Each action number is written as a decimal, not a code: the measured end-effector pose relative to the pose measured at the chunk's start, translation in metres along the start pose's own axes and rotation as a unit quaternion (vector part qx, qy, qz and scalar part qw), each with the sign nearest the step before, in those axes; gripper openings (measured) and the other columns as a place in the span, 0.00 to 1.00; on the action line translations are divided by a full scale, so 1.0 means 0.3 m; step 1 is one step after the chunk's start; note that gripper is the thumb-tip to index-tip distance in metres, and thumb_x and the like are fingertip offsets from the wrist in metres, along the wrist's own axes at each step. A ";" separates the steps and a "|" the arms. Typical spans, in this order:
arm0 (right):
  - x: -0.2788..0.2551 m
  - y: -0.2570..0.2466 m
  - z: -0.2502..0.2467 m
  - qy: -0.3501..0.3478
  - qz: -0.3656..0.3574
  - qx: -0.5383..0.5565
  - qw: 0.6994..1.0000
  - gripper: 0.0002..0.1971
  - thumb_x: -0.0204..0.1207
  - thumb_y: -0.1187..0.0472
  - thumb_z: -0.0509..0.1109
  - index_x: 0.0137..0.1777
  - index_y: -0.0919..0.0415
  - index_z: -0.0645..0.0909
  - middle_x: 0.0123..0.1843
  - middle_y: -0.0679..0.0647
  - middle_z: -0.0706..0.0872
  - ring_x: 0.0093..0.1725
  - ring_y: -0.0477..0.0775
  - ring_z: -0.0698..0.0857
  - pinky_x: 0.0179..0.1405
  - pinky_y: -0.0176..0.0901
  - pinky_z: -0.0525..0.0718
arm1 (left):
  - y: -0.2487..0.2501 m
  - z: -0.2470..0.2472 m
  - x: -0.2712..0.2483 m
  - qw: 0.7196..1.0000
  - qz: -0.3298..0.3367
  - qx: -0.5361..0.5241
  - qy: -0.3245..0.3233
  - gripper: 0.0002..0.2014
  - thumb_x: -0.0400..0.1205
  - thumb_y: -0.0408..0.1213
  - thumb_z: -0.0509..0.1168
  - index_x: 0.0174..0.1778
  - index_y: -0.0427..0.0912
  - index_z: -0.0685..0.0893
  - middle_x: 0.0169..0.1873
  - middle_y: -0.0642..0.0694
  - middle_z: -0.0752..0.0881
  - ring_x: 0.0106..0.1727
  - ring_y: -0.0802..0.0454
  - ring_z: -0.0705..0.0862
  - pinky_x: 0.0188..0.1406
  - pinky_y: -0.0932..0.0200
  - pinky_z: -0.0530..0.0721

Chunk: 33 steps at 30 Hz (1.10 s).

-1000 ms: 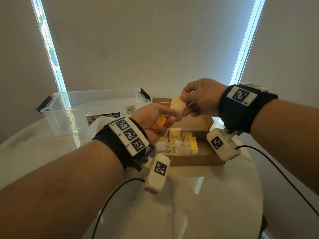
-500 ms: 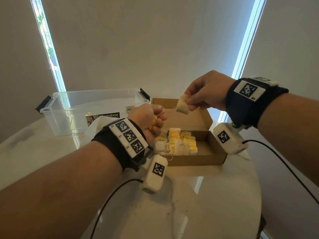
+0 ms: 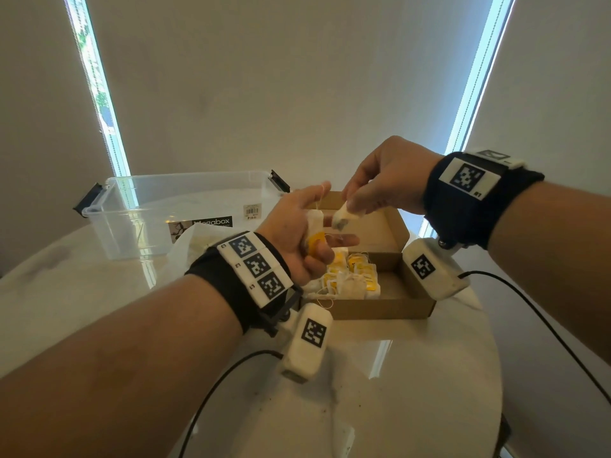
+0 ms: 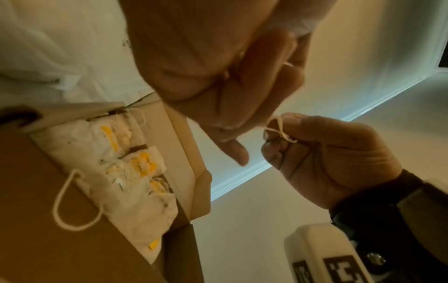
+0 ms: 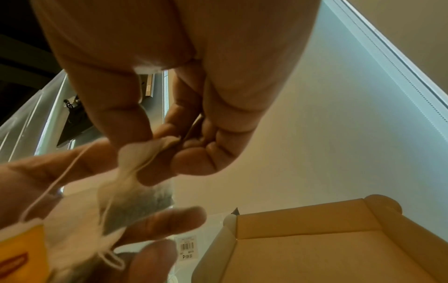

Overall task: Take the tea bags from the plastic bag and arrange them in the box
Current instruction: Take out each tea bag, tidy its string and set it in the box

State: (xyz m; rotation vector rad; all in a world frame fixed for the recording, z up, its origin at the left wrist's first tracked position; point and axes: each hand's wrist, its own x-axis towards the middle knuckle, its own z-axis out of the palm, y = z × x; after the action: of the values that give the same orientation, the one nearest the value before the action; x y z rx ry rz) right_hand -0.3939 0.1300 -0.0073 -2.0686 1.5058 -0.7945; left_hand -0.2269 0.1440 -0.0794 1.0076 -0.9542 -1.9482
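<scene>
Above the open cardboard box (image 3: pixel 380 310), both hands are busy with one tea bag (image 3: pixel 344 215). The right hand (image 3: pixel 386 180) pinches it by its gathered top, fingers (image 5: pixel 135 122) curled tight; a second ago it was held close against the left hand, now it is lifted up and away. The left hand (image 3: pixel 297 239) grips a yellow tag (image 3: pixel 315 241) with its lower fingers curled, index and another finger stretched out, and a string (image 5: pixel 52 183) runs over them. My read: they are separating tangled bags, so this one is nearly free to go in the box. The bag looks soft, pale paper, dark tea showing through, pinched to a waist by its string. Below, the tea bags in the box (image 3: pixel 350 276) fill its left part; the right part is bare. Behind on the bench (image 3: pixel 413 375), the plastic bag (image 3: pixel 195 242) lies crumpled by a clear tub (image 3: pixel 158 209).
</scene>
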 end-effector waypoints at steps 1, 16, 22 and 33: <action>-0.002 -0.005 0.003 -0.003 0.001 -0.007 1.000 0.04 0.67 0.68 0.83 0.39 0.64 0.91 0.39 0.55 0.93 0.33 0.45 0.91 0.28 0.28 0.83 | 0.001 0.005 0.000 1.000 0.006 0.004 -0.004 0.23 0.83 0.58 0.62 0.59 0.39 0.80 0.48 0.40 0.87 0.19 0.58 0.69 0.11 0.68 0.66; -0.007 -0.067 -0.073 0.065 0.080 0.187 0.977 0.08 0.78 0.75 0.71 0.54 0.71 0.88 0.51 0.61 0.91 0.37 0.53 0.92 0.35 0.37 0.91 | -0.015 -0.076 -0.008 0.989 0.037 -0.126 0.075 0.15 0.85 0.45 0.55 0.49 0.36 0.80 0.26 0.43 0.77 0.26 0.48 0.79 0.53 0.41 0.86; -0.004 -0.103 -0.119 0.088 0.062 0.244 0.964 0.06 0.79 0.75 0.69 0.52 0.71 0.87 0.54 0.62 0.89 0.38 0.54 0.93 0.37 0.38 0.89 | 0.004 -0.082 -0.013 0.973 0.110 -0.109 0.169 0.07 0.78 0.37 0.56 0.34 0.44 0.74 0.21 0.50 0.67 0.20 0.53 0.69 0.35 0.51 0.85; -0.021 -0.142 -0.077 0.094 0.073 0.216 0.969 0.05 0.76 0.76 0.73 0.50 0.71 0.86 0.50 0.61 0.91 0.37 0.54 0.94 0.33 0.37 0.89 | 0.069 0.045 -0.032 0.889 0.341 0.267 0.151 0.22 0.72 0.53 0.79 0.54 0.43 0.85 0.32 0.50 0.82 0.23 0.59 0.73 0.19 0.61 0.72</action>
State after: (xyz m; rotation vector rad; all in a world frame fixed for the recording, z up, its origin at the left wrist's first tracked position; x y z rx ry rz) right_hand -0.3817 0.1479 0.0364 -1.5820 1.4070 -1.1674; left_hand -0.2291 0.1464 -0.0531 1.0338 -1.4551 -0.9312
